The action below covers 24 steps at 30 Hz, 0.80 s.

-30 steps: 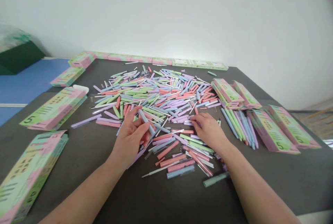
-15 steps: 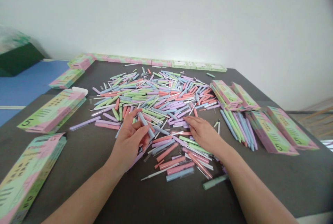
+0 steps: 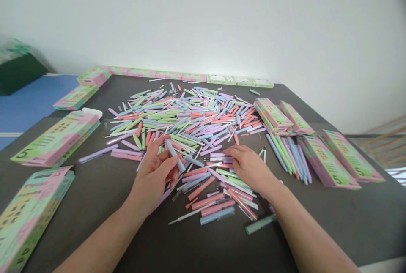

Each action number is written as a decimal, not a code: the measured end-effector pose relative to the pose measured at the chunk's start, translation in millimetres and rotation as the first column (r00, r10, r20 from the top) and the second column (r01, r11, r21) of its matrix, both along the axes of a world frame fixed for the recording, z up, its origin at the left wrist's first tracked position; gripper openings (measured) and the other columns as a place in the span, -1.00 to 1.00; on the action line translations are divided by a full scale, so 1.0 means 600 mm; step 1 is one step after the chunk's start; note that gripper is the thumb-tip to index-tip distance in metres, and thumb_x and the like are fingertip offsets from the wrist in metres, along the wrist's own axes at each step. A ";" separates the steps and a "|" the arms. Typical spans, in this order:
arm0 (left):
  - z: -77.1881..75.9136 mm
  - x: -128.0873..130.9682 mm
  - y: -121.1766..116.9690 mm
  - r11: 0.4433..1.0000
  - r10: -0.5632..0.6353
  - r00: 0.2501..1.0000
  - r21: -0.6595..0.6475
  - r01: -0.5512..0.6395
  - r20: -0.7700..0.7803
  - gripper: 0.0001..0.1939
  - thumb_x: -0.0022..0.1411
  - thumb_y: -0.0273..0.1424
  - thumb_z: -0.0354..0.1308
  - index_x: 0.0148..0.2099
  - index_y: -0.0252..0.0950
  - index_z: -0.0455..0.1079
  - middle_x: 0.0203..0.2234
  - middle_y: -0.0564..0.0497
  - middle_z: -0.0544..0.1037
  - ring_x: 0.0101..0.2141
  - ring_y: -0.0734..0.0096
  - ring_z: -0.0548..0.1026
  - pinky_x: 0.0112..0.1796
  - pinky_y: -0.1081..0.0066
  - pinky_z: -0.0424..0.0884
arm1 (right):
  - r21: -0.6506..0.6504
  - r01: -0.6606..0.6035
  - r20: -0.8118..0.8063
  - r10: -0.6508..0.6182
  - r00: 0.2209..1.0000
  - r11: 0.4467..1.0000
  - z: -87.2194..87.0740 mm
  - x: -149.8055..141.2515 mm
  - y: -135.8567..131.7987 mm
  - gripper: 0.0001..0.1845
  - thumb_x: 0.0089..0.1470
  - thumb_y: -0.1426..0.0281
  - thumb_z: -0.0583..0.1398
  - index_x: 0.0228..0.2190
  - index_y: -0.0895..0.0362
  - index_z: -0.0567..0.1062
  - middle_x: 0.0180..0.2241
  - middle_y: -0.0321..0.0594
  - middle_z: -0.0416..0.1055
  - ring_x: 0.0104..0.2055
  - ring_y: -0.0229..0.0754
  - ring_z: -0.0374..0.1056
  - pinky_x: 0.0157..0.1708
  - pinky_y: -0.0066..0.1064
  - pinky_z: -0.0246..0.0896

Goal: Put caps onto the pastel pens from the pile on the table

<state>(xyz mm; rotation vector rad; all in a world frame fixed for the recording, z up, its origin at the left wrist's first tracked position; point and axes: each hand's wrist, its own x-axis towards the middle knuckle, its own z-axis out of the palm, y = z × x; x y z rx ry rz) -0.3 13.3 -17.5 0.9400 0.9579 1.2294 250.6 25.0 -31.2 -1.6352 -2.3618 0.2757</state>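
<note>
My left hand is closed around a light-blue pen barrel, held at a slant between thumb and fingers above the near left part of the pile. My right hand reaches over the middle of the pile palm down, fingers bent and apart from any piece I can see gripped; its thumb is hidden. Lilac pen parts lie right beside its fingertips. Beneath and between both hands spread loose pen parts: coral barrels, a blue barrel, green pieces and thin white refills.
Several assembled-looking pens lie in a row at right, next to printed pastel boxes. More boxes stand at left, one with a raised flap, and along the back edge. A grey-green barrel lies near my right forearm.
The view has shifted slightly, so the table things sit a little further left. My left hand keeps the blue barrel. My right fingers bend down a bit more over the pile.
</note>
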 end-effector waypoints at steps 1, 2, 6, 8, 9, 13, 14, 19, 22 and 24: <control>0.000 0.000 0.000 1.000 -0.002 1.000 -0.003 0.002 0.000 -0.55 0.15 -0.49 0.18 0.07 -0.14 0.20 -0.47 0.13 0.47 -0.71 0.64 0.26 -0.76 0.67 0.19 | 0.010 0.017 -0.010 -0.017 1.000 1.000 0.000 0.002 0.001 -0.57 0.06 0.64 0.00 -0.12 0.25 0.54 -0.11 -0.07 0.52 -0.01 -0.07 0.37 0.09 -0.27 0.20; 0.000 0.000 0.000 1.000 -0.004 1.000 -0.004 0.004 0.000 -0.55 0.16 -0.49 0.18 0.07 -0.14 0.19 -0.48 0.13 0.47 -0.71 0.65 0.25 -0.76 0.67 0.19 | 0.023 0.036 -0.019 -0.036 0.999 0.999 -0.001 0.004 0.002 -0.57 0.06 0.64 0.00 -0.12 0.26 0.54 -0.11 -0.06 0.52 -0.01 -0.07 0.37 0.09 -0.27 0.21; -0.002 0.000 0.001 1.000 -0.018 1.000 0.006 0.018 0.011 -0.54 0.16 -0.48 0.18 0.08 -0.13 0.18 -0.50 0.15 0.45 -0.71 0.64 0.26 -0.75 0.66 0.21 | 0.102 0.161 -0.047 -0.157 0.986 0.982 -0.001 0.018 0.012 -0.61 0.07 0.62 0.02 -0.14 0.28 0.55 -0.12 -0.02 0.52 -0.02 -0.03 0.39 0.05 -0.25 0.26; -0.002 0.000 0.002 1.000 -0.023 1.000 0.010 0.023 0.021 -0.55 0.16 -0.48 0.18 0.08 -0.12 0.18 -0.50 0.15 0.45 -0.70 0.63 0.26 -0.75 0.66 0.20 | 0.120 0.207 -0.040 -0.204 0.978 0.971 0.000 0.022 0.019 -0.62 0.09 0.61 0.02 -0.16 0.30 0.55 -0.12 0.01 0.52 -0.02 -0.01 0.40 0.04 -0.23 0.27; -0.002 0.000 0.002 1.000 -0.024 0.999 0.011 0.024 0.024 -0.55 0.16 -0.47 0.18 0.07 -0.12 0.18 -0.48 0.14 0.45 -0.70 0.63 0.26 -0.76 0.66 0.19 | 0.118 0.210 -0.026 -0.208 0.978 0.971 0.001 0.021 0.022 -0.61 0.10 0.61 0.01 -0.14 0.32 0.55 -0.10 0.04 0.51 -0.01 -0.01 0.40 0.06 -0.22 0.26; 0.000 0.000 0.002 1.000 -0.018 1.000 0.013 0.018 0.021 -0.55 0.16 -0.47 0.18 0.08 -0.12 0.19 -0.47 0.15 0.45 -0.70 0.64 0.25 -0.76 0.66 0.20 | 0.084 0.136 0.047 -0.140 0.989 0.987 0.003 0.006 0.038 -0.50 0.06 0.66 -0.03 0.01 0.40 0.45 0.06 0.11 0.41 0.16 -0.05 0.28 0.20 -0.26 0.13; 0.001 0.000 0.002 1.000 -0.019 1.000 0.012 0.018 0.021 -0.54 0.16 -0.47 0.18 0.08 -0.12 0.18 -0.48 0.15 0.44 -0.70 0.64 0.25 -0.76 0.66 0.20 | 0.076 0.107 0.065 -0.112 0.992 0.991 0.003 0.000 0.044 -0.47 0.05 0.66 -0.03 0.06 0.42 0.40 0.11 0.11 0.36 0.21 -0.06 0.22 0.23 -0.27 0.08; 0.001 -0.001 0.001 0.999 -0.036 0.999 0.011 0.036 0.025 -0.54 0.16 -0.46 0.18 0.08 -0.12 0.17 -0.50 0.15 0.45 -0.70 0.62 0.26 -0.76 0.67 0.17 | 0.003 -0.027 0.174 0.026 0.984 1.000 -0.003 -0.029 0.090 -0.38 0.15 0.56 -0.07 0.25 0.41 0.12 0.31 0.12 0.00 0.36 0.00 -0.10 0.30 -0.09 -0.12; 0.001 -0.002 0.002 1.000 -0.024 0.999 0.002 0.024 0.027 -0.52 0.15 -0.43 0.19 0.10 -0.13 0.16 -0.49 0.14 0.46 -0.70 0.63 0.26 -0.75 0.65 0.19 | -0.066 -0.037 0.206 0.050 0.977 0.997 -0.007 -0.042 0.113 -0.40 0.20 0.48 -0.07 0.26 0.29 0.11 0.34 0.05 -0.07 0.36 0.05 -0.10 0.28 0.06 -0.15; 0.002 -0.002 0.003 1.000 -0.015 0.999 -0.008 0.016 0.029 -0.50 0.14 -0.42 0.20 0.11 -0.14 0.15 -0.48 0.13 0.46 -0.71 0.63 0.26 -0.75 0.65 0.18 | -0.087 -0.033 0.211 0.051 0.976 0.996 -0.008 -0.045 0.119 -0.41 0.21 0.47 -0.06 0.26 0.25 0.12 0.34 0.03 -0.06 0.35 0.06 -0.08 0.26 0.10 -0.13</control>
